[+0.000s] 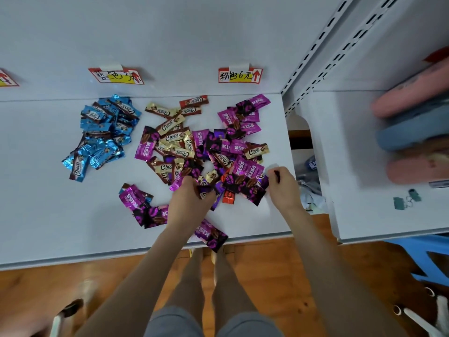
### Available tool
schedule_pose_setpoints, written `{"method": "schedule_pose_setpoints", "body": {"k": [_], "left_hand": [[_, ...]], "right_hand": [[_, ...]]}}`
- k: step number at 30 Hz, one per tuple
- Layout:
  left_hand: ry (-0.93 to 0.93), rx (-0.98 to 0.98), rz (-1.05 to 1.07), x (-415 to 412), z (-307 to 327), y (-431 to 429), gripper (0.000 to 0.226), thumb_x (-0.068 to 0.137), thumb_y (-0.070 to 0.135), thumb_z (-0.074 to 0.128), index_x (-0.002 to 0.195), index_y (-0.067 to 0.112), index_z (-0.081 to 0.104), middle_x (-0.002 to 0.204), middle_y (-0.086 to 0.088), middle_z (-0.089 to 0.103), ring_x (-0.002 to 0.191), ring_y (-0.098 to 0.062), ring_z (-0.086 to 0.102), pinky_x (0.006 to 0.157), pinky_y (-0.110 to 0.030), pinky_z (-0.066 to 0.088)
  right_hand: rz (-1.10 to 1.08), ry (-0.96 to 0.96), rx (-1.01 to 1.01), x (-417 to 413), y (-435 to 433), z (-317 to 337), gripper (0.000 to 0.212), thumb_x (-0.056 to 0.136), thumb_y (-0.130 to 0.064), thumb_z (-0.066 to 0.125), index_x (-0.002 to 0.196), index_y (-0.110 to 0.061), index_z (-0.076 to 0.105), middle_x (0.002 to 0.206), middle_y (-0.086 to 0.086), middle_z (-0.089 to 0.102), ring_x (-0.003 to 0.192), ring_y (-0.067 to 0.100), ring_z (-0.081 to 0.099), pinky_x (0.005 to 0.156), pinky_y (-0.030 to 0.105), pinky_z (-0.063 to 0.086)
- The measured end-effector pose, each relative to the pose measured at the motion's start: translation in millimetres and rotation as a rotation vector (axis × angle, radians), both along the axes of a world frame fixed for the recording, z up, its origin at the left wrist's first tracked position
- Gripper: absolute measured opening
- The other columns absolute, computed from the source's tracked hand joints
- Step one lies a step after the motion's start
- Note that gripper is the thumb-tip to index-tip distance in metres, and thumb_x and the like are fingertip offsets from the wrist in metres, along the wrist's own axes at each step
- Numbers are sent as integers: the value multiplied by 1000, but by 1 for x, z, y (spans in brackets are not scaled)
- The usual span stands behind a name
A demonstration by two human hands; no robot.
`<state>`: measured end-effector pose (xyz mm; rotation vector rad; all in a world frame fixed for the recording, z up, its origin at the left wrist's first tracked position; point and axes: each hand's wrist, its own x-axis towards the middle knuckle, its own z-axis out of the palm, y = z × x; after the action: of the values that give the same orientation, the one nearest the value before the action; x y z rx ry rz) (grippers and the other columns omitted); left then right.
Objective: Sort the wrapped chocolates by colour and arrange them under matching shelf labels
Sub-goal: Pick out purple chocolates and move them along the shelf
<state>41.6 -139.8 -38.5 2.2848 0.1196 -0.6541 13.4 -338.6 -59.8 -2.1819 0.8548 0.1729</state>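
A mixed pile [194,152] of purple, gold and red wrapped chocolates lies mid-shelf. Blue chocolates [104,132] are heaped below the blue label [116,75]. A few purple chocolates [243,115] lie below the pink label [240,74]. More purple ones [141,207] sit at the front left, and one [211,235] overhangs the shelf's front edge. My left hand [189,203] is at the pile's near edge, fingers curled round purple wrappers. My right hand [283,188] pinches the edge of a purple wrapper [245,186] at the pile's right side.
A third label [4,79] shows partly at far left. A slotted upright [315,52] divides off the right shelf, which holds pink and blue pouches [413,122] and binder clips [405,200]. A blue stool [432,259] stands on the wooden floor below.
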Motion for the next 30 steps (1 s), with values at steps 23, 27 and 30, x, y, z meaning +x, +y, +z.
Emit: {"method": "schedule_pose_setpoints", "body": {"k": [23, 27, 30], "left_hand": [[-63, 375, -326, -1, -23, -25, 26, 94, 34, 51, 90, 14, 36, 72, 1, 43, 66, -22, 49, 59, -30, 37], [20, 289, -230, 6, -18, -24, 21, 90, 28, 58, 89, 10, 47, 79, -4, 50, 71, -22, 50, 59, -30, 41], [20, 217, -157, 7, -17, -20, 14, 87, 14, 60, 87, 7, 48, 92, -9, 52, 76, -23, 48, 66, -30, 43]], "right_hand": [[378, -210, -31, 29, 22, 17, 13, 87, -17, 62, 92, -7, 67, 91, 7, 65, 83, 15, 55, 75, 25, 45], [501, -193, -48, 40, 26, 20, 13, 87, -17, 62, 93, -7, 67, 92, 7, 63, 83, 16, 54, 75, 27, 44], [575, -174, -35, 47, 31, 22, 16, 86, -15, 63, 99, -8, 67, 96, 7, 61, 85, 16, 54, 76, 25, 43]]}}
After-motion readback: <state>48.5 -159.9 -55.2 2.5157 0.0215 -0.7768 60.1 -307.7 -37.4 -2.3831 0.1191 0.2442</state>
